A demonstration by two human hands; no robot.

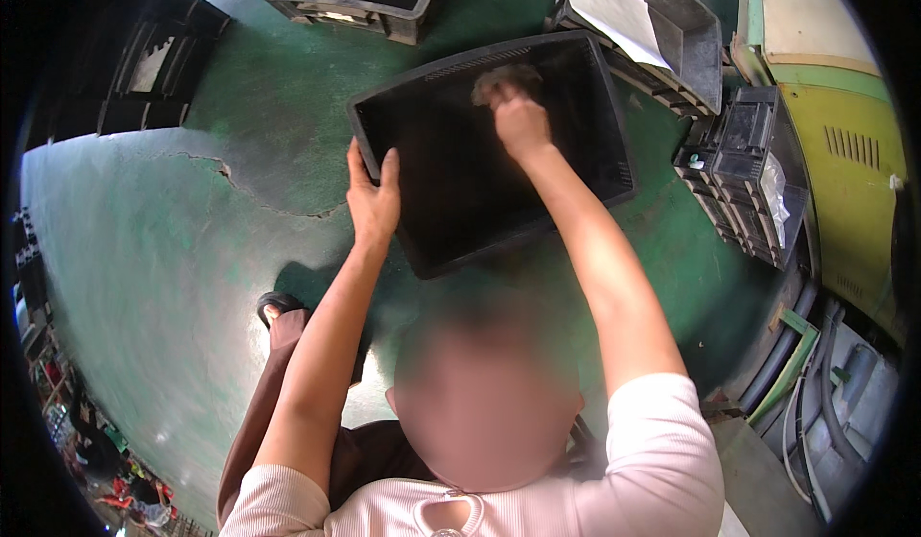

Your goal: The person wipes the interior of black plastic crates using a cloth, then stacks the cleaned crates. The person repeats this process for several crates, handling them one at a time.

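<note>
A black plastic crate [460, 172] is in front of me, tilted so that its dark inside faces me. My left hand [372, 196] grips its left rim, the thumb inside the wall and the fingers outside. Inside the crate, near the far wall, my right hand [521, 122] presses a greyish-brown cloth [507, 81] against the surface. The fingertips and the cloth are smeared by motion. Both forearms reach forward from the lower edge.
Another black crate [413, 21] stands on the green floor [278, 105] beyond. At far right, a crate [686, 33] holds a white sheet [619, 14]. Stacked crates [739, 167] adjoin a yellow-green cabinet [844, 153]; more crates [144, 67] stand far left. Hoses [830, 393] lie at lower right.
</note>
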